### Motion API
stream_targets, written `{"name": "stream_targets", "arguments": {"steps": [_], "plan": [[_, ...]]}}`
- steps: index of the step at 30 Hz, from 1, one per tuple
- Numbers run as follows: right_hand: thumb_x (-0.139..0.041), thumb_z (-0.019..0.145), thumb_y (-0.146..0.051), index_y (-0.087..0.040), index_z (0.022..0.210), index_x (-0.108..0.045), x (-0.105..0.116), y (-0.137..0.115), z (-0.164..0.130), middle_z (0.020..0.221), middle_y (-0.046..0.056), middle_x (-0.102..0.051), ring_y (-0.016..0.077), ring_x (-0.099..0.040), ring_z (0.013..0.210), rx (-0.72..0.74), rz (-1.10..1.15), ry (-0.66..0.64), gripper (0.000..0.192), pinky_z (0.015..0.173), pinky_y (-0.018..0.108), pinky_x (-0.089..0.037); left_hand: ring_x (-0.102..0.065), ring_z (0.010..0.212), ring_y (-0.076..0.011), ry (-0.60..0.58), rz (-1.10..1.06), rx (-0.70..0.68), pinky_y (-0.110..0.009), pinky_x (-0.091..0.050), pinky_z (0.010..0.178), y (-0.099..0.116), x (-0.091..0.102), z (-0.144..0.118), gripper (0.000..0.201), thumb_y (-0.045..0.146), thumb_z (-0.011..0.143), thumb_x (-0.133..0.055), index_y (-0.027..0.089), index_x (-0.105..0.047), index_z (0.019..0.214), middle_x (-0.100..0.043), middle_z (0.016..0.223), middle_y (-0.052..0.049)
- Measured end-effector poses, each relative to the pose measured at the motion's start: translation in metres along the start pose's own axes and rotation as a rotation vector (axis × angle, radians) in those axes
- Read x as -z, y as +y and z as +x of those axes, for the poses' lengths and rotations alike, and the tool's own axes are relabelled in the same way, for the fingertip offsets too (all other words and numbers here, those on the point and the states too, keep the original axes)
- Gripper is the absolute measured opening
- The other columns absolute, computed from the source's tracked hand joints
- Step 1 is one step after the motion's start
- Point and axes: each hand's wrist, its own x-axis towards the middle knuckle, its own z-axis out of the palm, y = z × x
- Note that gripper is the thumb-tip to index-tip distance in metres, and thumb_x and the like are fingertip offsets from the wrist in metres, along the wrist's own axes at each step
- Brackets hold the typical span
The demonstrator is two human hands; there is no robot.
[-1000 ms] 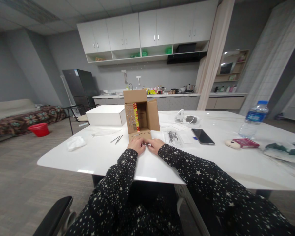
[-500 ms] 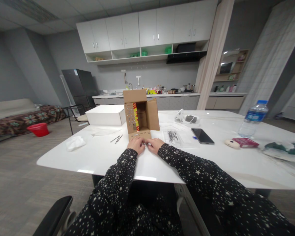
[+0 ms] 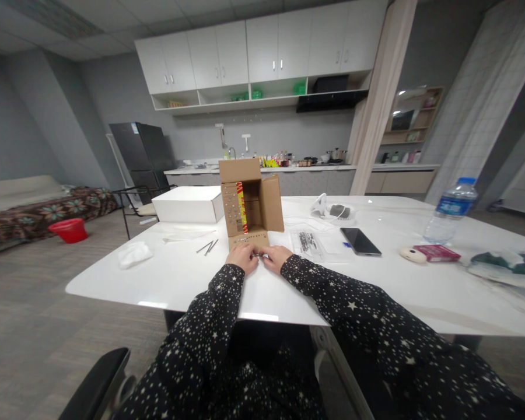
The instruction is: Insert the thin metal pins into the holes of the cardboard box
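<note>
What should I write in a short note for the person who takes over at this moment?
Left hand and right hand: on the table, fingertips together on a small metal piece; the grip is too small to make out.
Box: open, upright, just behind the hands; its front flap lies flat, with holes.
Loose nails lie left of the box, a clear bag right.
Done and left: not clear from here.

— What sort of place is this?
— A studio flat with an open kitchen: white wall cabinets (image 3: 262,49), a sink counter (image 3: 262,170), a dark fridge (image 3: 142,153), and a bed (image 3: 39,213) on the left beside a white worktop (image 3: 192,280).
</note>
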Motion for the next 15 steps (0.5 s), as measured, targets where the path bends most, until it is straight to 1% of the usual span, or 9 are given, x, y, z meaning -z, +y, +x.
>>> {"name": "stream_targets", "arguments": {"steps": [15], "plan": [[-0.042, 0.087, -0.026, -0.025, 0.115, -0.059, -0.0017, 0.0017, 0.0011, 0.101, 0.004, -0.069, 0.0191, -0.062, 0.09, -0.02, -0.022, -0.016, 0.034, 0.078, 0.027, -0.041, -0.056, 0.094, -0.0216, -0.011, 0.006, 0.013, -0.033, -0.043, 0.084, 0.0009, -0.0003, 0.0004, 0.019, 0.023, 0.074, -0.052, 0.02, -0.064, 0.088, -0.064, 0.091, -0.005]]}}
